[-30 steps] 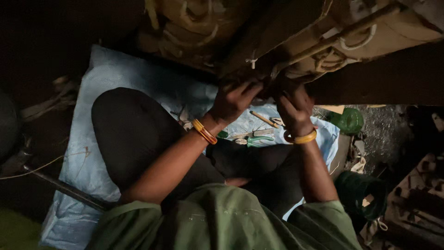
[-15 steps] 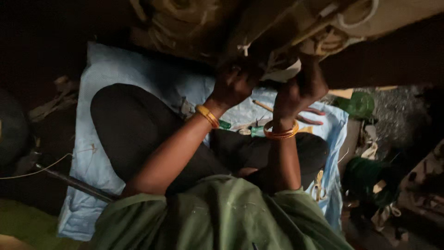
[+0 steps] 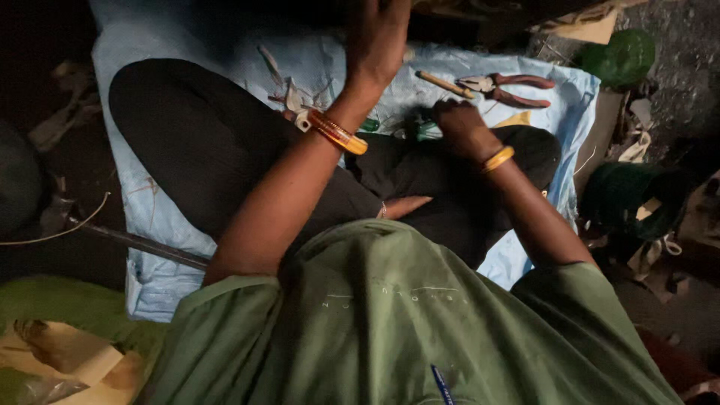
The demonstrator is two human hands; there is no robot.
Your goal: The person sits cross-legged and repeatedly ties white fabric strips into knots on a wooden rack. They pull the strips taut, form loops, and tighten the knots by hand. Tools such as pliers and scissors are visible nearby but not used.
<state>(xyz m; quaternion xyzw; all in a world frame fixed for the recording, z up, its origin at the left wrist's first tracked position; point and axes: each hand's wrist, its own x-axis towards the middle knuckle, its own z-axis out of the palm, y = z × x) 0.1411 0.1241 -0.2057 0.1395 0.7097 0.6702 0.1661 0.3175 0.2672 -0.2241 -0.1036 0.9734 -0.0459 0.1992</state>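
Observation:
I sit cross-legged in black trousers on a light blue sheet (image 3: 157,225). My left hand (image 3: 375,37) is raised toward the dark top of the view, its fingertips cut off by the frame edge. An orange bangle (image 3: 337,133) circles that wrist. My right hand (image 3: 459,124) is down on my knee with its fingers curled, and whether it holds anything is hidden. Its wrist has a yellow bangle (image 3: 499,157). Just beyond it on the sheet lie red-handled pliers (image 3: 506,86) and a thin wooden-handled tool (image 3: 444,83).
Small light scraps (image 3: 289,94) lie on the sheet by my left knee. A green round object (image 3: 626,56) sits at the top right and a dark green one (image 3: 622,199) lies right of the sheet. A thin rod (image 3: 142,244) crosses the left.
The view has tilted down, so the tan machine part overhead is out of sight. My right hand has dropped from it to my knee near the tools. My left hand stays raised.

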